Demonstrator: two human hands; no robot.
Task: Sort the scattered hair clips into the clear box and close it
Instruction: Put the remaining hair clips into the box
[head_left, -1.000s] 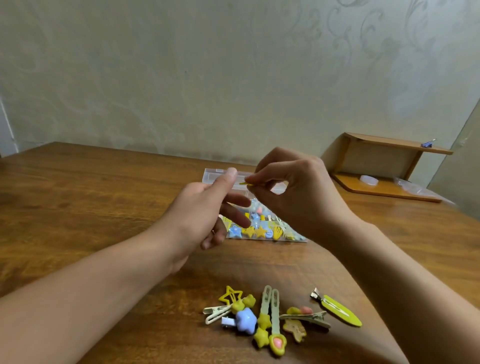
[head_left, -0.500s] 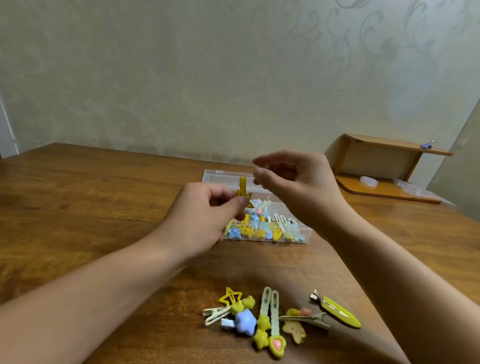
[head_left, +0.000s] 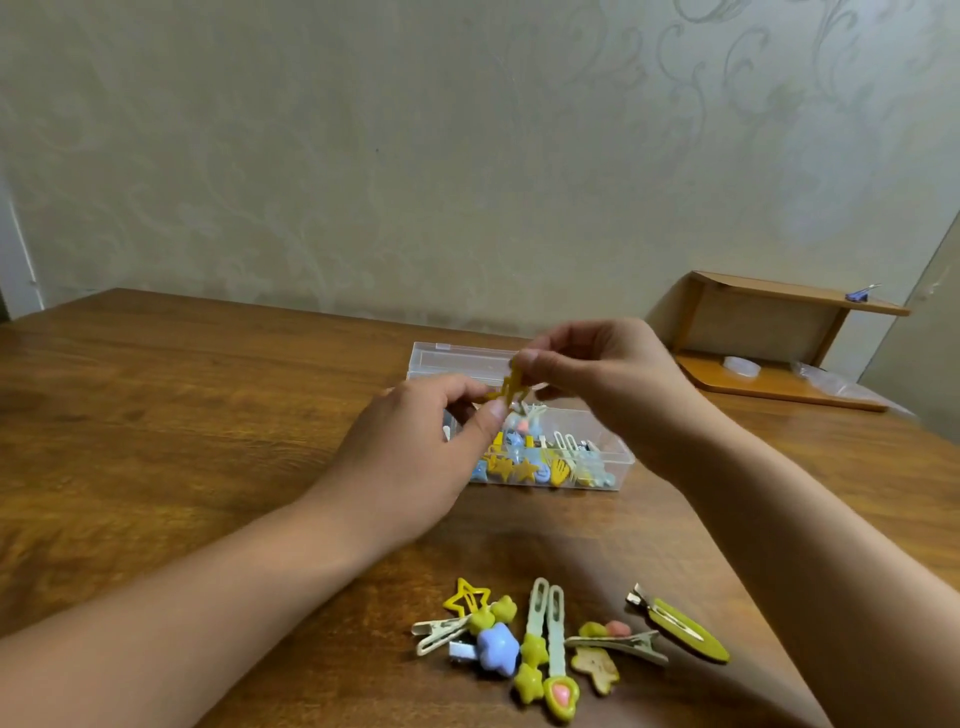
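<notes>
Both the left hand (head_left: 410, 457) and right hand (head_left: 597, 374) are pinching 1 yellow clip (head_left: 506, 387) above the clear box (head_left: 618, 454) at 12 o'clock, readying a drop inside

We're in a home, by the look of it: a varnished wooden table (head_left: 156, 415) sits pushed against a wall papered in pale cream with a faint floral scroll pattern (head_left: 727, 78). A small wooden shelf unit (head_left: 769, 332) sits at the far right, and colourful hair clips (head_left: 550, 639) lie scattered near a clear plastic box (head_left: 613, 452).
</notes>
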